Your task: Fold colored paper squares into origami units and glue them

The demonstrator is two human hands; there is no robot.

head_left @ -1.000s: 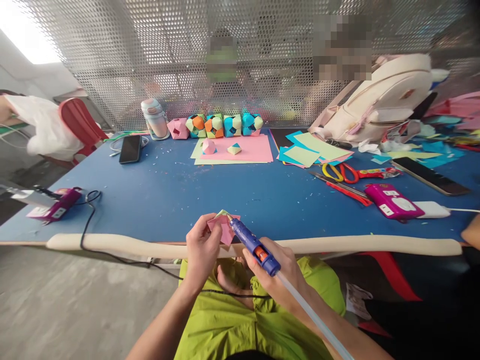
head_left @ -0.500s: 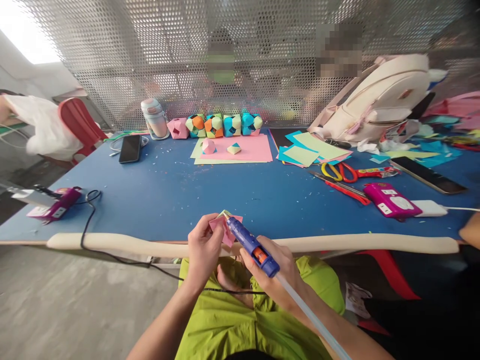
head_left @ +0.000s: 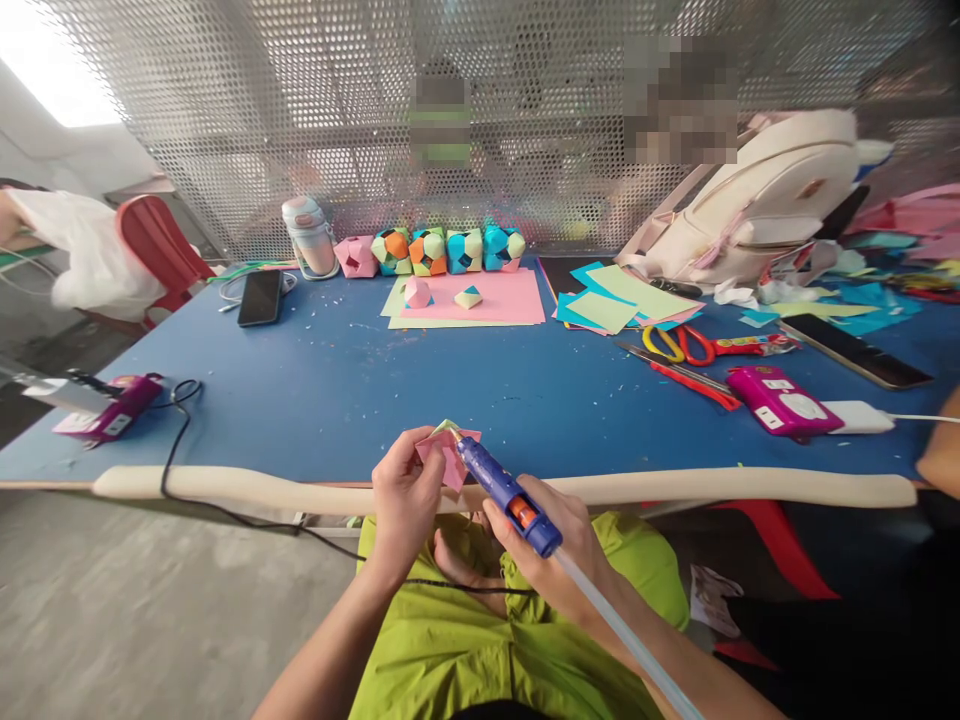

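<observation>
My left hand (head_left: 403,497) pinches a small folded paper piece (head_left: 448,455), pink with a pale green tip, just over the near edge of the blue table (head_left: 337,390). My right hand (head_left: 551,545) grips a blue hot glue gun (head_left: 504,490) with an orange trigger. Its nozzle touches the pink paper. A clear glue stick (head_left: 626,640) juts out of the gun's back toward me. A black cord (head_left: 225,512) runs from the table across my lap.
Folded paper balls (head_left: 439,250) line the far edge beside a bottle (head_left: 309,235). Pink paper sheets (head_left: 487,297), scissors (head_left: 694,345), a phone (head_left: 259,297), a magenta device (head_left: 780,402), a white backpack (head_left: 772,200) and another glue gun (head_left: 105,405) lie around. Another person's hand (head_left: 941,455) shows at right.
The paper piece and the glue gun nozzle shifted a little up and back down; both hands keep their grips.
</observation>
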